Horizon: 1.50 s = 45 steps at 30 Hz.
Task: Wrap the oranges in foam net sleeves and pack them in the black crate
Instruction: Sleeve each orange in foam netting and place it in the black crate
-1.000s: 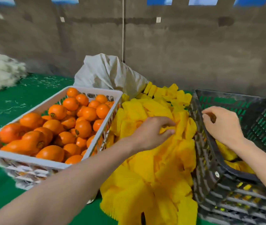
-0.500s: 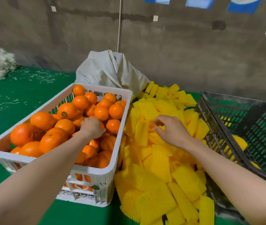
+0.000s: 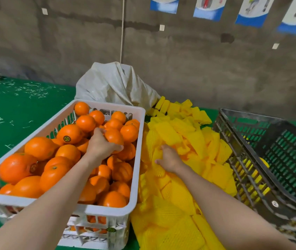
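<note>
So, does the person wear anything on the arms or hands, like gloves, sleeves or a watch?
No. The left hand and right hand are bare: no gloves, no visible ring. Both forearms are uncovered to the frame edge, without sleeve, watch or bracelet.

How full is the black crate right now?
Mostly empty: the black crate shows bare slatted walls, with only one sleeved orange visible inside.

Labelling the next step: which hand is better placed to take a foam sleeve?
Right. The right hand rests on the yellow foam sleeves, while the left hand grips an orange in the white crate.
</note>
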Each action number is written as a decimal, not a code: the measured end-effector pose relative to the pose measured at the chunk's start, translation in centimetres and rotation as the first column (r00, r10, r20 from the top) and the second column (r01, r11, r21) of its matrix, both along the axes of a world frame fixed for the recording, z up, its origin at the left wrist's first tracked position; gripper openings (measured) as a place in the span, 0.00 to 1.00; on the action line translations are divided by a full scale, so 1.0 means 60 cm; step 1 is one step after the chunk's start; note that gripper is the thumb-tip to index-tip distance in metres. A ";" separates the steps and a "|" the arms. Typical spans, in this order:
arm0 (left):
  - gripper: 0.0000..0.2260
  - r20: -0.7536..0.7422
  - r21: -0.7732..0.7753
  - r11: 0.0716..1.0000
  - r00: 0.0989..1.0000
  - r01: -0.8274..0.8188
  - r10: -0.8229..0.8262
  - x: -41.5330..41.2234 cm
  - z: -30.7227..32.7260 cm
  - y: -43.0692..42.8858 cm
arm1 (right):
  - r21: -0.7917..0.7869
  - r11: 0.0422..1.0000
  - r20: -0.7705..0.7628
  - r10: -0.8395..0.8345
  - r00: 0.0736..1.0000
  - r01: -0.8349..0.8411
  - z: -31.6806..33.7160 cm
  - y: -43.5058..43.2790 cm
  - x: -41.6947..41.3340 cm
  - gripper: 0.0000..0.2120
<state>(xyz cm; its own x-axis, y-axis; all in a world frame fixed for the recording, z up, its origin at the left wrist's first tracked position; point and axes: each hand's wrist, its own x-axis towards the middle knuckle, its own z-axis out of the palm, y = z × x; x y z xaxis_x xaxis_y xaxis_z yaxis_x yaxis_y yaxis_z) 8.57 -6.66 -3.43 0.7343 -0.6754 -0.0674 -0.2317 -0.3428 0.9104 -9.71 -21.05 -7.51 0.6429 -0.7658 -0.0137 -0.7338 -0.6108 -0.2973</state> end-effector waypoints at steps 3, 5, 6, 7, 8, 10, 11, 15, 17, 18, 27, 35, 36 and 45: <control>0.34 -0.272 -0.257 0.962 0.948 0.094 -0.165 -0.013 0.028 0.015 | -0.164 0.986 -0.083 0.002 0.997 -0.015 0.007 0.000 -0.020 0.19; 0.33 -0.379 -0.377 0.913 0.875 0.153 -0.303 -0.026 0.045 0.021 | -0.284 0.956 -0.136 0.041 0.990 -0.079 0.033 0.003 -0.042 0.16; 0.32 -0.422 -0.425 0.888 0.830 0.175 -0.366 -0.035 0.053 0.022 | -0.316 0.944 -0.126 0.061 0.990 -0.098 0.052 0.006 -0.055 0.13; 0.32 -0.453 -0.466 0.863 0.786 0.194 -0.421 -0.044 0.061 0.021 | -0.308 0.945 -0.087 0.090 0.992 -0.113 0.075 0.011 -0.067 0.09; 0.31 -0.477 -0.498 0.843 0.746 0.206 -0.465 -0.054 0.067 0.017 | -0.240 0.964 0.006 0.116 0.993 -0.111 0.099 0.016 -0.079 0.08; 0.30 -0.543 -0.532 0.822 0.663 0.203 -0.516 -0.075 0.079 0.010 | 0.086 0.988 0.360 0.090 0.929 -0.129 0.148 0.035 -0.103 0.07; 0.30 -0.591 -0.545 0.816 0.603 0.191 -0.536 -0.087 0.083 0.007 | 0.263 0.949 0.538 0.006 0.843 -0.175 0.170 0.050 -0.115 0.05; 0.25 -0.680 -0.598 0.785 0.417 0.161 -0.603 -0.150 0.098 -0.002 | 0.504 0.818 0.715 -0.214 0.666 -0.279 0.192 0.093 -0.145 0.14; 0.23 -0.665 -0.543 0.814 0.486 0.208 -0.568 -0.185 0.101 -0.008 | 0.503 0.793 0.720 -0.163 0.675 -0.344 0.193 0.112 -0.155 0.10; 0.24 -0.659 -0.523 0.821 0.502 0.230 -0.560 -0.202 0.100 -0.010 | 0.499 0.770 0.720 -0.113 0.685 -0.397 0.195 0.120 -0.161 0.09; 0.25 -0.546 -0.574 0.793 0.625 0.205 -0.557 -0.288 0.059 -0.011 | 0.415 0.757 0.691 0.098 0.716 -0.504 0.182 0.144 -0.202 0.11; 0.11 -0.465 -0.549 0.815 0.745 0.182 -0.479 -0.335 0.044 -0.004 | 0.402 0.792 0.674 0.083 0.734 -0.459 0.152 0.136 -0.237 0.09; 0.10 -0.439 -0.547 0.815 0.762 0.193 -0.476 -0.339 0.043 -0.003 | 0.394 0.794 0.677 0.090 0.731 -0.462 0.149 0.136 -0.239 0.06; 0.14 -0.440 -0.609 0.782 0.763 0.133 -0.473 -0.356 0.042 -0.005 | 0.121 0.910 0.685 0.212 0.697 -0.396 0.125 0.138 -0.261 0.06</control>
